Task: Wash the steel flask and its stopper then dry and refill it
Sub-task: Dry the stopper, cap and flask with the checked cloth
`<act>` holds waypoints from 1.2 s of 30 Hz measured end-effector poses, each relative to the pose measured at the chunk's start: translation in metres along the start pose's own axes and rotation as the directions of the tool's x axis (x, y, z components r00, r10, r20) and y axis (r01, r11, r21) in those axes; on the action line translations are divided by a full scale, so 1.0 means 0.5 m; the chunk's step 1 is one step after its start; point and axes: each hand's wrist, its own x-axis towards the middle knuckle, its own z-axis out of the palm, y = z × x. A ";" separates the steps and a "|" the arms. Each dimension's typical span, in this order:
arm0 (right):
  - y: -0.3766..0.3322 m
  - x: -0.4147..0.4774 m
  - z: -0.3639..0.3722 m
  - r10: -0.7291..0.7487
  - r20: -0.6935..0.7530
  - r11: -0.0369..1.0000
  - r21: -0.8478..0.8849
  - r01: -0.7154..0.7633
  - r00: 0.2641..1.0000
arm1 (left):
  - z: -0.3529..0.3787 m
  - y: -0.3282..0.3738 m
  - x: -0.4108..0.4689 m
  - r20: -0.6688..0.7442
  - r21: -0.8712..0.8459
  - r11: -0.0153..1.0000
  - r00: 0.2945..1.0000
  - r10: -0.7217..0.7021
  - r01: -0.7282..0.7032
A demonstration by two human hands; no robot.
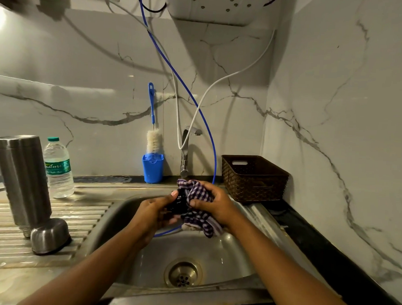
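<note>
Steel flask (21, 180) is standing with its narrow end down on the ribbed draining board (7, 248) at the left of the frame, and a steel cup (50, 236) is lying mouth down just beside it. In the middle of the frame, above the sink (217, 255), the left hand (154, 214) is holding the black stopper (179, 203), its grip curled round it. The right hand (213, 204) is pressing a checked cloth (195, 189) against the stopper, its grip pinching the cloth. A water bottle (58, 168) is standing just behind the flask.

Both hands over sink (125, 209), checked cloth (197, 220) around what looks like stopper (178, 205)
</note>
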 end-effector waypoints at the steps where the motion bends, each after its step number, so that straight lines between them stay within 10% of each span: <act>1: 0.004 0.002 -0.011 0.047 -0.017 0.991 0.129 -0.045 0.999 | 0.003 0.001 -0.001 -0.004 -0.058 0.997 0.999 -0.042 0.042; 5: -0.007 0.005 -0.034 0.092 -0.164 0.935 0.353 -0.028 0.982 | -0.002 0.008 0.003 -0.004 -0.155 0.984 0.996 -0.092 0.090; 11: -0.011 -0.007 0.048 -0.144 -0.089 0.976 -0.177 0.126 0.986 | -0.013 0.008 0.008 -0.012 -0.164 0.982 0.995 -0.100 0.097; 19: -0.011 -0.021 0.069 -0.458 -0.106 0.699 -0.656 0.284 0.883 | -0.021 -0.007 0.014 -0.092 -0.104 0.994 0.995 0.032 -0.041; 24: -0.013 -0.011 0.050 -0.148 -0.276 0.902 -0.432 0.015 0.950 | -0.017 -0.021 0.010 -0.161 0.124 0.978 0.969 0.189 -0.171; 28: -0.025 0.002 0.015 0.189 -0.202 0.981 0.077 -0.177 0.961 | -0.040 -0.009 0.023 -0.188 0.215 0.953 0.949 0.253 -0.211; 36: 0.001 -0.010 0.052 0.250 -0.090 0.936 0.278 -0.217 0.964 | -0.024 -0.009 0.009 -0.072 0.247 0.920 0.941 0.332 -0.305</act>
